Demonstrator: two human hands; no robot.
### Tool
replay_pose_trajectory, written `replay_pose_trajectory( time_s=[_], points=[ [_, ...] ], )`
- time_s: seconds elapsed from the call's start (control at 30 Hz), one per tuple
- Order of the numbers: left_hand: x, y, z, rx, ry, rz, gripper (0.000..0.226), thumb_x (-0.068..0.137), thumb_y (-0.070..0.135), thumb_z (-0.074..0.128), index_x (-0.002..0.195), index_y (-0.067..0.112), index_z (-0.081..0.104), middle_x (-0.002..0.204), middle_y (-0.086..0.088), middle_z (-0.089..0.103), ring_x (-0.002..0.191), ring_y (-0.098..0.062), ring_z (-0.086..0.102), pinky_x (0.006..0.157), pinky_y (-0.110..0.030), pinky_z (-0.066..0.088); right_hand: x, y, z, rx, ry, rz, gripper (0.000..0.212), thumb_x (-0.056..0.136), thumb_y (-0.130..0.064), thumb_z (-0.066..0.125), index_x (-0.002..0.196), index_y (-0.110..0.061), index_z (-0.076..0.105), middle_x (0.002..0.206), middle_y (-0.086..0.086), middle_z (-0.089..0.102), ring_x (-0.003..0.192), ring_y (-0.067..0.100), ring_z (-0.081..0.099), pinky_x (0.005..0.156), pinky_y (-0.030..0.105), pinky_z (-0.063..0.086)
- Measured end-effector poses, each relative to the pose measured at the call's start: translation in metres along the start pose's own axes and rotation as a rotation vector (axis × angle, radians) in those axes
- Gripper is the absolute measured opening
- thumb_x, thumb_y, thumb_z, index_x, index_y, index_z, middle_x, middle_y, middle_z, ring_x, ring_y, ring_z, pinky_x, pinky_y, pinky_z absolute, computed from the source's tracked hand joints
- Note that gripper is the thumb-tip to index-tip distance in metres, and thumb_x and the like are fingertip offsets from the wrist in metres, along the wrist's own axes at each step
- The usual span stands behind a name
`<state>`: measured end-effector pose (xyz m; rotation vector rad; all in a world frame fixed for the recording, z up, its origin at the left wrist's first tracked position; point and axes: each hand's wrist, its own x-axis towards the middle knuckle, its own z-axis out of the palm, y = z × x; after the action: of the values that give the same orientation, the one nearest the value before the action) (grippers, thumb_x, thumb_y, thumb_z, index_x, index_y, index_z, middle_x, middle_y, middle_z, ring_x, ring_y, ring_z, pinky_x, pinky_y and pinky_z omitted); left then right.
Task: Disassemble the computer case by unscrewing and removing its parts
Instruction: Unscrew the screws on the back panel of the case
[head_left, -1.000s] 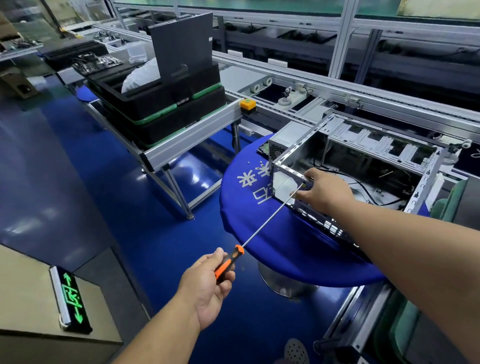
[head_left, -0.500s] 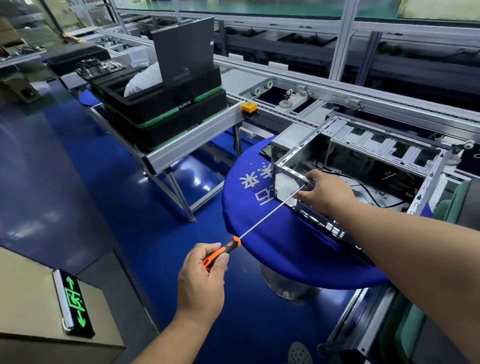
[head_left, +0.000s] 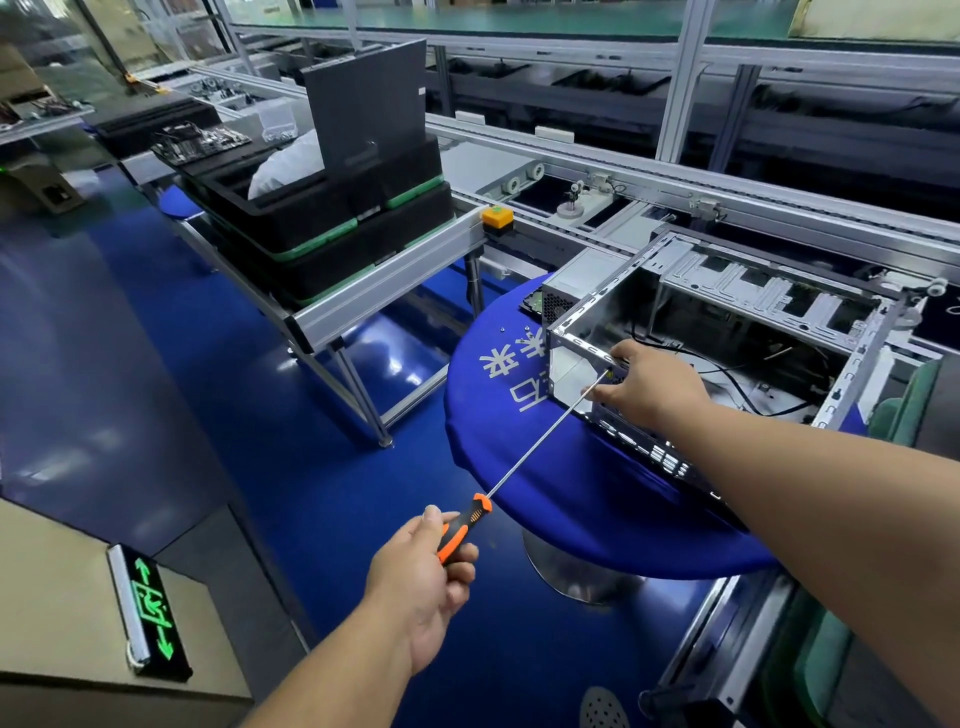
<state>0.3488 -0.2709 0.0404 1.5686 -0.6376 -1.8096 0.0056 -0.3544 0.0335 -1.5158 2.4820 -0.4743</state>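
An open silver computer case (head_left: 769, 291) lies on its side on a round blue table (head_left: 571, 499), with black cables loose inside. My left hand (head_left: 421, 577) grips the orange-and-black handle of a long screwdriver (head_left: 535, 447). Its thin shaft runs up and to the right, and the tip meets the case's near rear frame edge. My right hand (head_left: 649, 387) rests on that frame edge, with its fingers around the tip of the shaft. The screw under the tip is hidden by my fingers.
Two small screws (head_left: 514, 328) lie on the blue table left of the case. A grey power supply (head_left: 576, 286) stands behind the case corner. Black stacked trays (head_left: 322, 234) with an upright dark panel (head_left: 363, 98) fill a metal rack to the left. A conveyor line (head_left: 675, 192) runs behind.
My left hand has rolled round the screwdriver handle and back, first thumb over the top, now thumb alongside. The right hand stays at the tip. The case has not moved.
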Motion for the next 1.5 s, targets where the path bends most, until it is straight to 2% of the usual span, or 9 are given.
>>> replay_pose_trajectory(
  time_s=[0.1, 0.23, 0.37, 0.67, 0.97, 1.1, 1.27, 1.33, 1.5],
  points=[
    [-0.001, -0.001, 0.0, 0.194, 0.072, 0.293, 0.014, 0.101, 0.025, 0.068, 0.114, 0.027, 0.062, 0.1, -0.005, 0.064, 0.066, -0.014, 0.06, 0.055, -0.026, 0.048, 0.0, 0.0, 0.0, 0.0, -0.006, 0.004, 0.076, 0.071, -0.078, 0.072, 0.133, -0.038, 0.052, 0.118, -0.008, 0.071, 0.108, 0.025, 0.066, 0.076, 0.034, 0.043],
    [-0.008, -0.005, -0.012, 0.787, 0.113, 0.862, 0.038, 0.096, 0.006, 0.068, 0.108, 0.037, 0.047, 0.114, 0.014, 0.047, 0.093, -0.008, 0.057, 0.073, -0.015, 0.048, 0.0, 0.0, 0.001, 0.007, -0.004, 0.001, 0.074, 0.072, -0.079, 0.07, 0.132, -0.039, 0.053, 0.118, -0.008, 0.071, 0.107, 0.025, 0.066, 0.077, 0.035, 0.044],
    [-0.004, -0.013, -0.018, 0.836, 0.082, 1.045, 0.033, 0.098, 0.005, 0.067, 0.111, 0.03, 0.05, 0.112, 0.021, 0.043, 0.096, -0.007, 0.057, 0.078, -0.014, 0.049, 0.001, 0.001, 0.002, 0.003, -0.002, -0.004, 0.074, 0.072, -0.079, 0.069, 0.132, -0.039, 0.052, 0.118, -0.008, 0.071, 0.107, 0.024, 0.066, 0.076, 0.035, 0.044],
    [0.004, -0.009, -0.016, 0.603, 0.154, 0.783, 0.019, 0.102, 0.018, 0.065, 0.107, 0.037, 0.065, 0.097, 0.002, 0.066, 0.076, -0.009, 0.068, 0.066, -0.014, 0.049, 0.0, 0.001, 0.001, 0.002, -0.007, -0.004, 0.074, 0.07, -0.081, 0.067, 0.13, -0.041, 0.052, 0.121, -0.009, 0.07, 0.108, 0.024, 0.066, 0.078, 0.035, 0.047],
    [0.006, 0.002, -0.007, 0.072, 0.062, -0.007, 0.037, 0.11, 0.046, 0.051, 0.11, 0.018, 0.075, 0.066, -0.006, 0.065, 0.046, -0.012, 0.047, 0.039, -0.025, 0.032, -0.003, -0.002, -0.001, -0.009, -0.011, -0.003, 0.074, 0.07, -0.077, 0.071, 0.132, -0.04, 0.051, 0.121, -0.009, 0.071, 0.109, 0.024, 0.066, 0.08, 0.035, 0.047],
    [0.003, 0.0, -0.005, 0.025, 0.021, -0.068, 0.039, 0.109, 0.046, 0.052, 0.114, 0.013, 0.072, 0.064, -0.006, 0.062, 0.046, -0.014, 0.048, 0.04, -0.024, 0.032, -0.003, -0.002, -0.002, -0.007, -0.013, 0.004, 0.074, 0.071, -0.076, 0.071, 0.133, -0.04, 0.051, 0.121, -0.009, 0.07, 0.109, 0.023, 0.066, 0.078, 0.034, 0.045],
    [0.0, -0.006, -0.006, 0.266, 0.072, 0.317, 0.015, 0.103, 0.028, 0.065, 0.117, 0.027, 0.059, 0.1, -0.002, 0.064, 0.063, -0.008, 0.061, 0.055, -0.023, 0.047, -0.004, -0.003, -0.002, 0.0, -0.007, 0.005, 0.074, 0.071, -0.077, 0.072, 0.131, -0.039, 0.053, 0.122, -0.007, 0.07, 0.11, 0.025, 0.065, 0.081, 0.036, 0.048],
    [-0.002, -0.008, -0.011, 0.552, 0.134, 0.576, 0.032, 0.1, 0.016, 0.066, 0.114, 0.04, 0.05, 0.111, 0.005, 0.059, 0.081, -0.005, 0.062, 0.065, -0.017, 0.05, -0.004, -0.003, -0.002, 0.002, -0.009, 0.007, 0.074, 0.071, -0.077, 0.071, 0.131, -0.039, 0.053, 0.123, -0.006, 0.07, 0.111, 0.026, 0.065, 0.083, 0.037, 0.05],
    [-0.001, -0.015, -0.02, 0.853, 0.103, 1.104, 0.037, 0.098, 0.001, 0.065, 0.116, 0.027, 0.047, 0.115, 0.013, 0.044, 0.102, -0.006, 0.055, 0.08, -0.008, 0.047, -0.004, -0.004, -0.003, 0.003, -0.009, 0.005, 0.074, 0.071, -0.079, 0.071, 0.131, -0.038, 0.053, 0.123, -0.005, 0.07, 0.111, 0.027, 0.065, 0.082, 0.037, 0.049]
  ],
)
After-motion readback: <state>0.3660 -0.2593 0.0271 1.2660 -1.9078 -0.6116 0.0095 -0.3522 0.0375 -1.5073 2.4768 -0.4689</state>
